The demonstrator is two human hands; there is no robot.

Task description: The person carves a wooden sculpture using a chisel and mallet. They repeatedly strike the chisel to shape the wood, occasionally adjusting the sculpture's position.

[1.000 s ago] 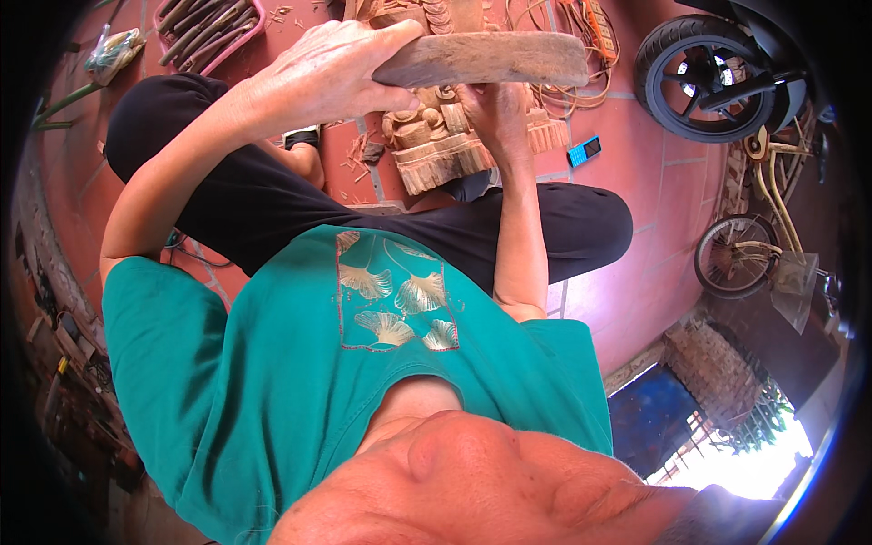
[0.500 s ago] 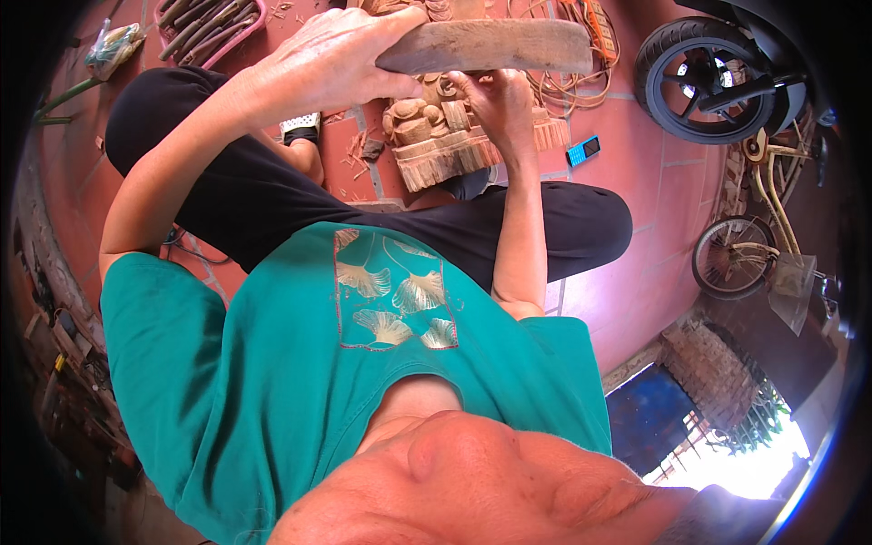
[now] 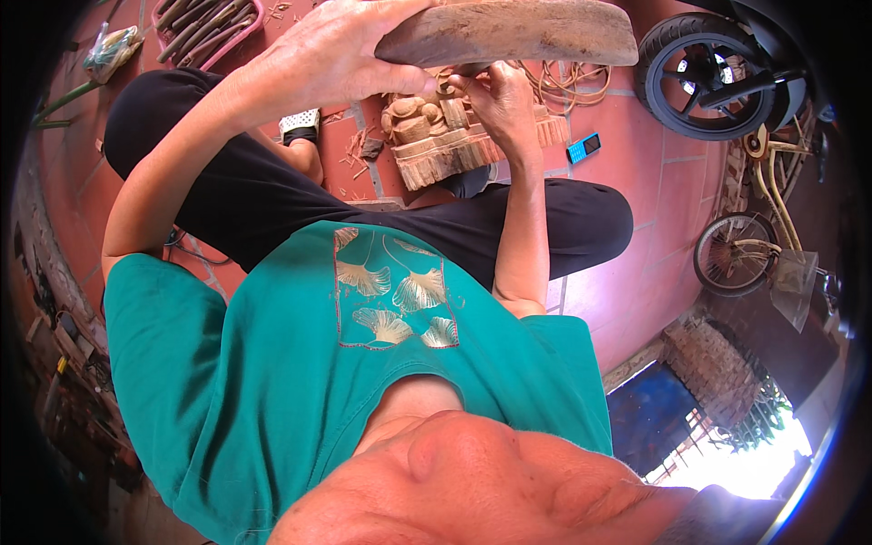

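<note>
In my left hand point(image 3: 331, 54) is one end of a long, slightly curved wooden mallet point(image 3: 518, 34), flat-sided and worn, stretching rightward across the top of the view. Under it, my right hand point(image 3: 504, 107) is closed with thumb and fingertips pinched together; the mallet hides most of what they hold, and only a dark bit shows beside the fingertips. Both hands are above a carved wooden block point(image 3: 445, 150) with rounded relief and a ridged lower edge. It lies on the floor between my crossed legs, its far part covered by hands and mallet.
Wood chips point(image 3: 361, 150) litter the red tiles. A pink basket point(image 3: 214, 60) of dark sticks or handles stands at the far left. To the right lie coiled orange cord point(image 3: 581, 98) and a blue phone point(image 3: 584, 148), near a motorbike wheel point(image 3: 647, 77) and a bicycle point(image 3: 736, 254).
The mallet has shifted toward the upper right and appears larger, and its free end now overlaps the cord's far part. My right hand has moved slightly up and stays pinched over the block.
</note>
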